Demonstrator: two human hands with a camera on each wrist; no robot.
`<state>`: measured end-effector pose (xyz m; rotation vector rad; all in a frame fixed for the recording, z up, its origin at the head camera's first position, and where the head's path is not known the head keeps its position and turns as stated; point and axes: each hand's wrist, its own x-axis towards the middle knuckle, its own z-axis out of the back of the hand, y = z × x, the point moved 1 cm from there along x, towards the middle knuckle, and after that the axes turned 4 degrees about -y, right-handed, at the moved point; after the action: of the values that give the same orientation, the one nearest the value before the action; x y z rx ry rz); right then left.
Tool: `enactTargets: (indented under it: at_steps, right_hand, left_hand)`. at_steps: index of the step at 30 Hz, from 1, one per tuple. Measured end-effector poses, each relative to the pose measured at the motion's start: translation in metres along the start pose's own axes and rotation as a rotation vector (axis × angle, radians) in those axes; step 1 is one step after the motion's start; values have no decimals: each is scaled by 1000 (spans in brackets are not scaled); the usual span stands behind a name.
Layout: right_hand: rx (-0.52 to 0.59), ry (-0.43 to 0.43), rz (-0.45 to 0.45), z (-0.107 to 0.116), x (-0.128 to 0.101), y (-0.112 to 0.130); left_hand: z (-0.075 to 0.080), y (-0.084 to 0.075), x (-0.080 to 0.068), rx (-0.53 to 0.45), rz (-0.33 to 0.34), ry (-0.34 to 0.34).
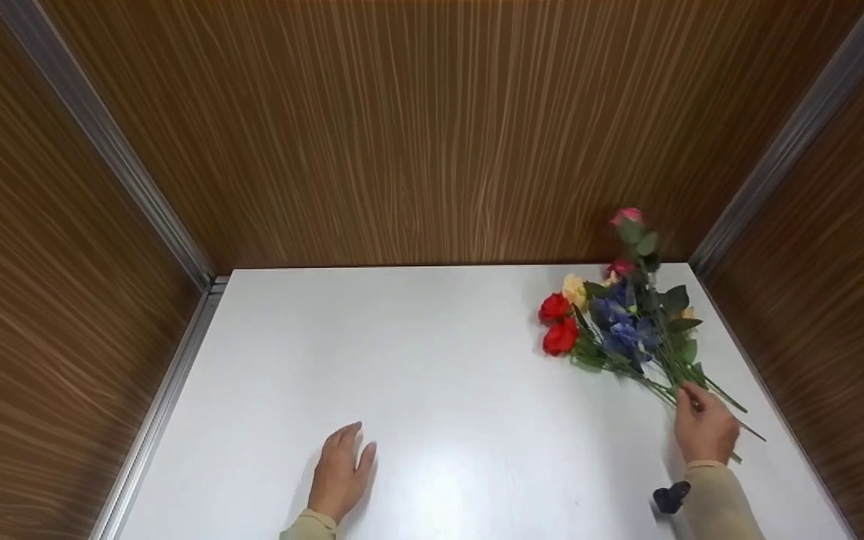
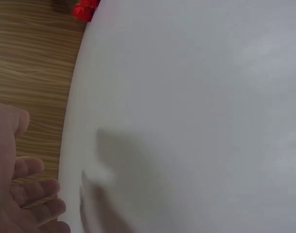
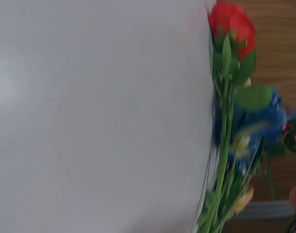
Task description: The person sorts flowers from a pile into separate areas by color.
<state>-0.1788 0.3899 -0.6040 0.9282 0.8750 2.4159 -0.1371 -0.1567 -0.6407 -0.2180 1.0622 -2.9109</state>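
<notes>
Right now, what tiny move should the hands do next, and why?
Maybe the right hand should gently lift away the green stem it pinches, because blue flowers and red flowers are bunched close by and could snag it.

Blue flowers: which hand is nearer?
Right: the right hand is below and right of the blue flowers in the head view; the left hand is farther off, lower left.
</notes>
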Motion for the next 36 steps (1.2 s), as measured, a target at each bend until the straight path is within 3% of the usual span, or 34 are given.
enactTargets:
  at_steps: [4,9,15,21,25,30,33,36]
  right_hand:
    - [53,7,106,-19,-10,17]
    - [149,76,186,-38,-28,46]
    - [296,284,232,-57,-68,79]
    - [381,491,197,-70,-99,116]
    - [421,650,193,-73,-120,133]
    - [440,808,197,-72,-143,142]
    - [439,863,200,-75,-151,150]
    - [444,885,221,-78,-157,155]
  left_hand:
    - [0,-9,9,-103,35,16]
    - [-3,-23,17,-199,18,50]
    - [-14,-41,20,-296,3,132]
    - [-32,-71,28,-397,-64,200]
    - [-48,-94,25,-458,-85,275]
    - [-69,-118,15,-503,-57,358]
    - [-73,-123,11,-525,-64,353]
    - [-74,-124,7,-540,-90,301]
